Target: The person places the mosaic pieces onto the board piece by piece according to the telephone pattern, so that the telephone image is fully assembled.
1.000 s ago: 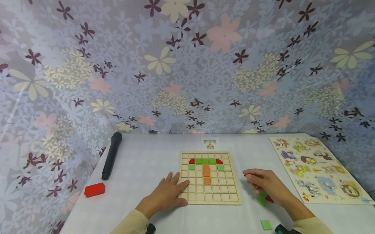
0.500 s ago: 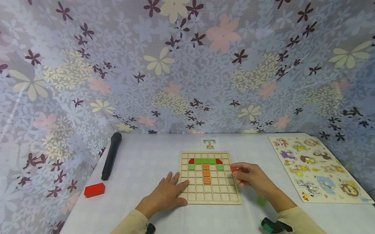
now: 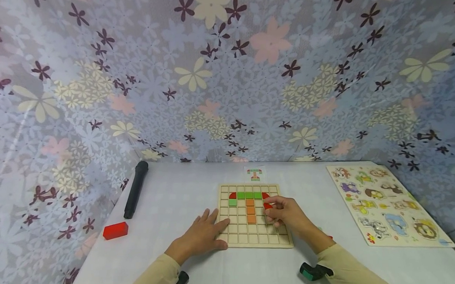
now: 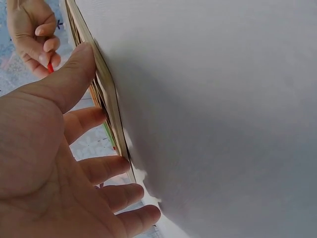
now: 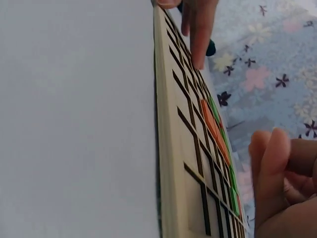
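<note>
A wooden grid board (image 3: 258, 239) lies in the middle of the table. Green squares (image 3: 249, 195) run along an upper row, with orange squares (image 3: 250, 211) in a column beneath and a red rounded piece (image 3: 232, 195) at the left end. My left hand (image 3: 200, 235) rests with fingers spread at the board's left edge, fingertips touching the rim in the left wrist view. Over the board's right side, my right hand (image 3: 286, 215) pinches a small red piece (image 3: 267, 206) between thumb and fingers. That hand hides part of the right columns.
A pattern card (image 3: 254, 174) lies behind the board. To the right is an animal picture puzzle (image 3: 384, 207). On the left are a black microphone-like rod (image 3: 136, 190) and a red block (image 3: 115, 230). Loose pieces lie mostly hidden beneath my right forearm.
My right hand has moved left from beside the board to over its right columns, carrying the red piece. The left hand has stayed in place.
</note>
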Demonstrator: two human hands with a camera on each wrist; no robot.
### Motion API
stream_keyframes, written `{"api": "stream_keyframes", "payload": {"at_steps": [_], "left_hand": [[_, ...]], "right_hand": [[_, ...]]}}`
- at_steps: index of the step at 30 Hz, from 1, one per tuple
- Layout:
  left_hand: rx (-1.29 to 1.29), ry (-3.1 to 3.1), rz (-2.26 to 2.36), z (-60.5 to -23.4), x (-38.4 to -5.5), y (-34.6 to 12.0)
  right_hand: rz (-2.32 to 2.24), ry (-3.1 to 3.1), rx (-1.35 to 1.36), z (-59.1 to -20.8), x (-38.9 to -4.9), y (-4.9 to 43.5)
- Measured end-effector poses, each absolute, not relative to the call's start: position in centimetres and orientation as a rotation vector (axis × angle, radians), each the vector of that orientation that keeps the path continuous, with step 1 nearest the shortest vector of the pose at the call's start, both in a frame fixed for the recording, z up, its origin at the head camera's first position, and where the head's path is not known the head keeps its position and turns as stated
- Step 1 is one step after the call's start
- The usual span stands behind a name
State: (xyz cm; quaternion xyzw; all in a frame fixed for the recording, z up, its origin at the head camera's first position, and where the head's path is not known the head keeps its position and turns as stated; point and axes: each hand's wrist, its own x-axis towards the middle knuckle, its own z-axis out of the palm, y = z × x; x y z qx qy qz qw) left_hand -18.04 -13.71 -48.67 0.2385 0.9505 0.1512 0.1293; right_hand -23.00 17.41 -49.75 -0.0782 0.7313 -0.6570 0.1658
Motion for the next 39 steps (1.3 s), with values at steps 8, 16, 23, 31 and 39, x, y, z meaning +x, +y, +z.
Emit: {"api": "stream_keyframes", "payload": {"at_steps": [8, 16, 23, 31, 39], "left_hand": [[0.699, 2.76, 0.443, -48.4, -17.9, -13.9], [0.71, 2.764, 0.451, -48.5, -18.0, -14.1], [0.701, 2.757, 0.466, -48.7, -17.9, -14.1], [0.697, 2.752, 0.462, -48.7, -17.8, -14.2], [0.685, 2.756, 0.462, -49.0, -18.0, -13.8]], "right_hand": [[-1.654, 2.317, -0.163, -49.8, -22.2, 15.5], [-1.273, 2.714, -0.243, -50.2, -21.7, 14.0], [-1.263, 2.73, -0.265, -50.6, -21.5, 13.9], [-1.383, 2.692, -0.317, -49.5, -20.9, 15.9], [-1.621, 2.449, -0.174, -47.4, -19.9, 23.4]]}}
